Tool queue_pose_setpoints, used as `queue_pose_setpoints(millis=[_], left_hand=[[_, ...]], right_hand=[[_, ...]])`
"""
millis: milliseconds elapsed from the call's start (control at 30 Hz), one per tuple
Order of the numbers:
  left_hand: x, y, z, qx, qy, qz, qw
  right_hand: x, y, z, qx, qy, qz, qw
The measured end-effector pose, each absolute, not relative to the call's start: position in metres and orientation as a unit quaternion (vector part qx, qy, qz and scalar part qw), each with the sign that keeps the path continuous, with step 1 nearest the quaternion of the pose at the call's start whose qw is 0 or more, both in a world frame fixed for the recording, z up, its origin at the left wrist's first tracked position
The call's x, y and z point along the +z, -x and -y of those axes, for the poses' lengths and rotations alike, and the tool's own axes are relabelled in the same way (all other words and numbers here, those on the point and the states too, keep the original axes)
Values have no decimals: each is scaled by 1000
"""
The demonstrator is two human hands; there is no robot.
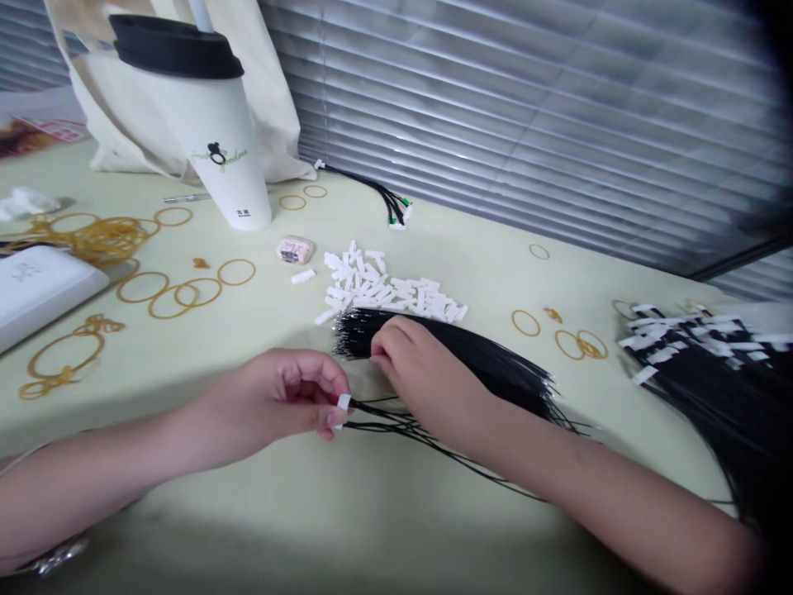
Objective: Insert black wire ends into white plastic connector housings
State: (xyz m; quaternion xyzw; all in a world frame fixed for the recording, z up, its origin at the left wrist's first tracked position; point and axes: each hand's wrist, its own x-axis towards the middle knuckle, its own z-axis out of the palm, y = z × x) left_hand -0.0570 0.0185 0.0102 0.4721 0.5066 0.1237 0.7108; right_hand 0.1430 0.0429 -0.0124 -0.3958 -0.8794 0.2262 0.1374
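Between the thumb and fingers of my left hand [303, 392] is a white plastic connector [343, 402], with several black wires [402, 426] running from it to the right. My right hand [405, 351] is curled at the near edge of a thick bundle of black wires [477, 351] with bare tips at both ends. Its fingers are pinched together; whether a wire is between them is hidden. Just beyond the bundle lies a loose pile of small white connector housings [377, 285].
A white cup with a black lid [216, 124] stands at the back left before a cloth bag [273, 99]. Rubber bands [142, 287] are scattered around a white box [46, 289]. Finished-looking black wires with white connectors [706, 372] lie at right. Window blinds [526, 107] border the table.
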Motion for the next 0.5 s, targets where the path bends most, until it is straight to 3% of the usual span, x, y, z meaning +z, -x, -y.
queue_pose_setpoints(millis=[200,500], left_hand=[[10,58,-22,187,-392,-536,724],[9,59,-22,232,-327,-543,738]], right_hand=[[26,-156,-36,349,450,803,175],[25,-149,-24,400,446,799,61]])
